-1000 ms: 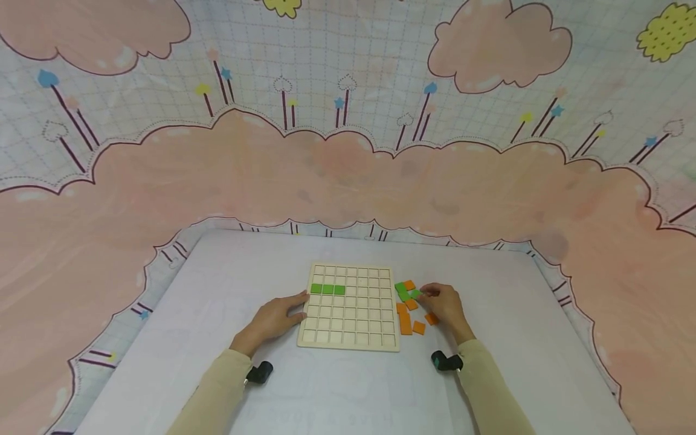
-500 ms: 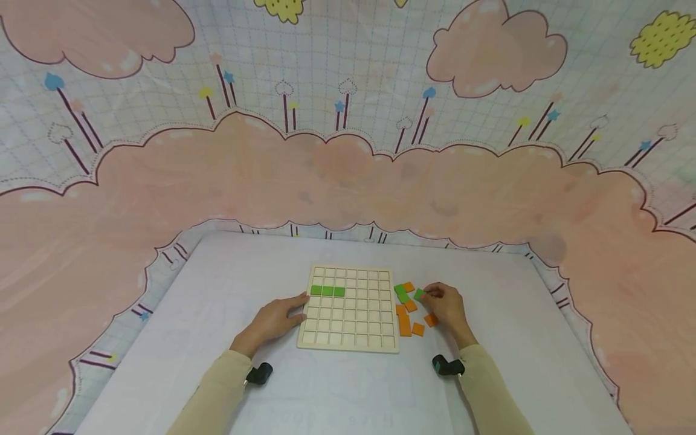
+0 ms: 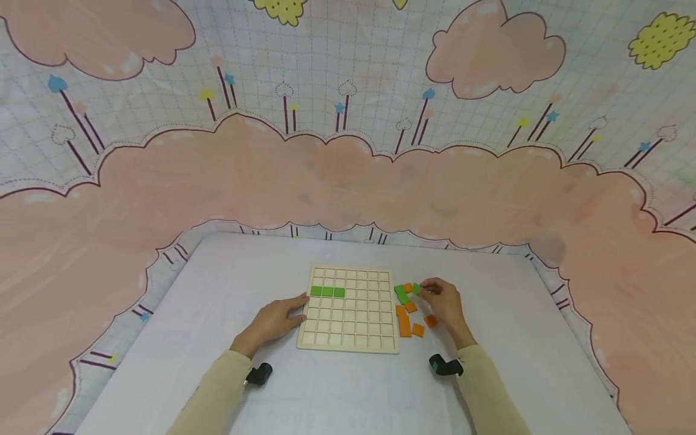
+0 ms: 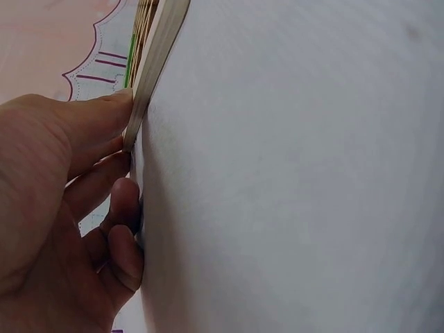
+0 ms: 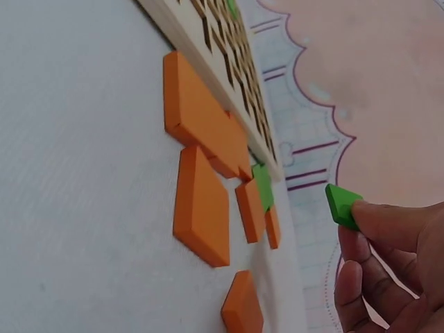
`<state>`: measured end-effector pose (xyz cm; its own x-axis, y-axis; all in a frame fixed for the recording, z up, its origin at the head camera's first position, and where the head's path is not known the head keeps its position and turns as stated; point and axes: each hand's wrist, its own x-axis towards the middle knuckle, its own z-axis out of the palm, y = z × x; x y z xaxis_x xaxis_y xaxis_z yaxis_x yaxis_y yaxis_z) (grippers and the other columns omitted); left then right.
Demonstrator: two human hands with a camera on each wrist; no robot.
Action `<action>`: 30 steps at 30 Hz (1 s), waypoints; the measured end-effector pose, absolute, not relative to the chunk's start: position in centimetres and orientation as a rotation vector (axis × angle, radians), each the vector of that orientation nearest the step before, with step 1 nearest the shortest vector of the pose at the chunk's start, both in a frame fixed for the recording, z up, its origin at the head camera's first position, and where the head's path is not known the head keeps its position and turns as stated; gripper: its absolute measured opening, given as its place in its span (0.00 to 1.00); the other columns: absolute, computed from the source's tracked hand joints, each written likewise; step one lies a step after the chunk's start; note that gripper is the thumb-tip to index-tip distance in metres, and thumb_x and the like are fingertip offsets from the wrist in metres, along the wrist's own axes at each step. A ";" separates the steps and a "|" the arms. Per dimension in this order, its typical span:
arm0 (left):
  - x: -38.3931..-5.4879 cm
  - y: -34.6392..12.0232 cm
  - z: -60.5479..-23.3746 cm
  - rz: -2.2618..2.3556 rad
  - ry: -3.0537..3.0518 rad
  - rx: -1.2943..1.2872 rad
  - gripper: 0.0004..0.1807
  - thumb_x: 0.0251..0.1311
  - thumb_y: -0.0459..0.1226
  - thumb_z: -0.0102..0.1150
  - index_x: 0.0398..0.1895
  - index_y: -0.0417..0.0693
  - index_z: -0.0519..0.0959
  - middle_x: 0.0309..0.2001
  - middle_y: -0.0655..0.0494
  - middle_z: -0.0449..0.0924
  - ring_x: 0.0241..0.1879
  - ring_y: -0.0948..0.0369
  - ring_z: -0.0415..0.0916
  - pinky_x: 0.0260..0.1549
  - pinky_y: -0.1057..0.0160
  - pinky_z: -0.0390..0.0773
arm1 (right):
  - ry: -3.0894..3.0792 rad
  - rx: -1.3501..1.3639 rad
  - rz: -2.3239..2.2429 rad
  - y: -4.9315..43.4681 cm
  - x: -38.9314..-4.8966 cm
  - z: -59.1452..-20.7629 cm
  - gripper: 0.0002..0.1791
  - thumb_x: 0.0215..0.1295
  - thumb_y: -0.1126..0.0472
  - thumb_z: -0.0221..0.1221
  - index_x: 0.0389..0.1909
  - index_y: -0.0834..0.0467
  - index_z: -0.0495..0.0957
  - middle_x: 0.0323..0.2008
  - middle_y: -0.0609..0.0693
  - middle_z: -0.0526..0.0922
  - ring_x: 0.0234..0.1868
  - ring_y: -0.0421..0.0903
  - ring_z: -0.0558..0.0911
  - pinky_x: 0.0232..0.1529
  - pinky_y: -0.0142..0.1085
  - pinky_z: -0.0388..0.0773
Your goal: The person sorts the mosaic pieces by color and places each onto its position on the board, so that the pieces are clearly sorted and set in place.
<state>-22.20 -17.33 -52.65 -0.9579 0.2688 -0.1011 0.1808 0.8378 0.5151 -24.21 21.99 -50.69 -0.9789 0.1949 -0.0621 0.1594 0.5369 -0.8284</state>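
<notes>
A square wooden grid board (image 3: 348, 338) lies on the white table, with three green tiles (image 3: 327, 292) side by side in one row at its left. My left hand (image 3: 274, 318) rests at the board's left edge, thumb and fingertips touching it and apart from each other. At the right, my right hand (image 3: 444, 302) pinches a green square tile (image 5: 343, 206) between thumb and fingers, raised off the table in the right wrist view. Beneath and beside it, loose orange tiles (image 5: 202, 208) and green tiles (image 3: 402, 294) lie along the board's right edge.
A black wrist device (image 3: 446, 365) sits by each sleeve cuff. One orange tile (image 3: 430, 321) lies near the right wrist, apart from the rest. A patterned cloth (image 3: 348, 175) with clouds stands behind the table (image 3: 489, 290).
The right hand has shifted slightly away from the pile and back toward it, the green tile turning in its fingers. The left hand and the board stay put.
</notes>
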 end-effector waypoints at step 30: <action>-22.2 -17.4 -52.7 0.771 2.841 0.352 0.30 0.65 0.45 0.61 0.70 0.55 0.69 0.72 0.60 0.66 0.71 0.46 0.65 0.68 0.41 0.65 | -2.642 -0.123 1.566 17.1 -24.1 -50.5 0.08 0.62 0.62 0.66 0.41 0.59 0.83 0.38 0.54 0.86 0.39 0.47 0.82 0.38 0.32 0.81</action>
<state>-22.16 -17.36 -52.71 -0.9564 0.2716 -0.1073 0.1801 0.8379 0.5152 -24.10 17.08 -50.50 -0.9945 0.1036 0.0178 0.0341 0.4780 -0.8777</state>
